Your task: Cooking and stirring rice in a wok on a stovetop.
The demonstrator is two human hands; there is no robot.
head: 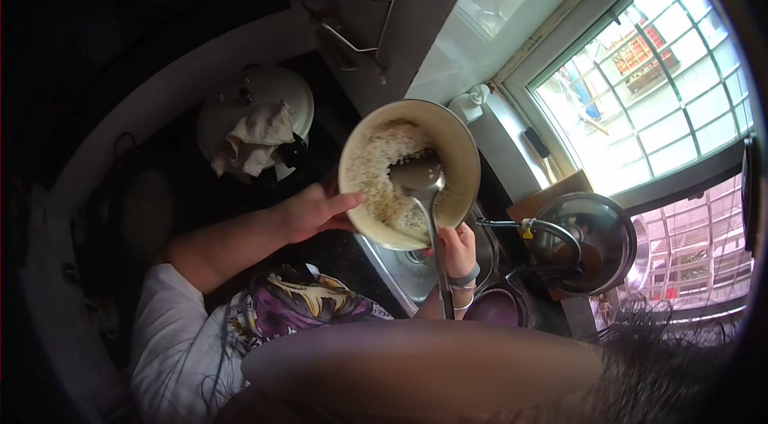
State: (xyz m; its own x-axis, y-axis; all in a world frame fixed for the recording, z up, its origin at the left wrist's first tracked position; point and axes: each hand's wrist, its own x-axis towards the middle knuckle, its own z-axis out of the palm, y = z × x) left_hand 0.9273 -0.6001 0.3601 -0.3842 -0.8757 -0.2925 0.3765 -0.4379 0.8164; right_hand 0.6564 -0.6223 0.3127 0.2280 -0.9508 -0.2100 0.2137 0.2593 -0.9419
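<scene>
A round cream-coloured pot is held up before me, tilted so that its inside shows. Cooked rice clings to its bottom and wall, with a dark gap in the middle. A large metal spoon rests with its bowl in the pot, its long handle crossing the near rim. My left hand grips the pot's left side, thumb on the rim. At the near rim, beside the spoon's handle, is my right hand, its fingers partly hidden by pot and handle; it wears a grey band and bracelets.
Beneath the pot lies a steel sink. A pale lidded pot with a cloth on it stands on the dark counter at the left. At the right are a faucet, a metal lid or pan, a purple bowl and a barred window.
</scene>
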